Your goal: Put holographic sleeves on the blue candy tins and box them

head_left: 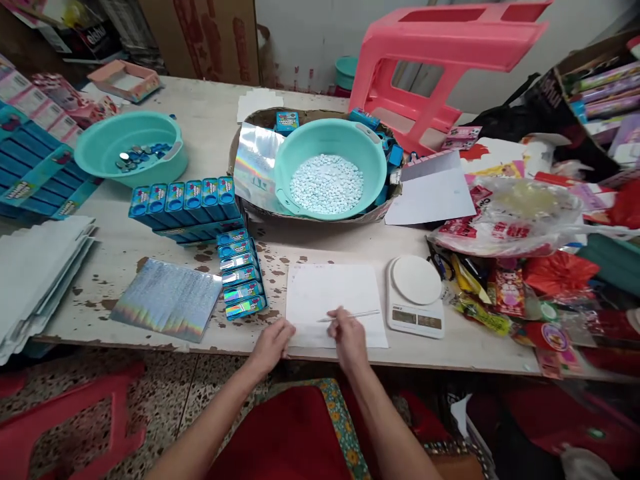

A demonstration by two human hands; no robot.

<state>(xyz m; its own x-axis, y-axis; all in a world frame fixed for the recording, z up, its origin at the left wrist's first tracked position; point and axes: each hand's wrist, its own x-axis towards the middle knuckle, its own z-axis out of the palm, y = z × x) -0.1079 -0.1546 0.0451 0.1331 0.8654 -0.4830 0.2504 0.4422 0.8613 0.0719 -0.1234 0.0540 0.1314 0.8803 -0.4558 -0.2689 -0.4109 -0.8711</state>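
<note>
On the table in front of me lies a white sheet of paper (330, 287). My left hand (273, 343) is closed at its lower left corner, by the table's front edge, with the fingers pinching the paper there. A slim pale pen (367, 313) lies across my right hand (349, 333), which is closed around it, its tip pointing left just above the paper. Right of the sheet stands a white digital scale (416, 297) with an unreadable display. A row of small blue candy boxes (241, 275) is lined up to the paper's left.
Behind the paper, a turquoise basin (330, 133) of white pellets sits in a cardboard tray (260, 217). Another basin (130, 127) stands left, near more blue boxes (183, 200) and a holographic sheet (167, 300). A pink stool (440, 47) and bagged packaging (510, 213) crowd the right.
</note>
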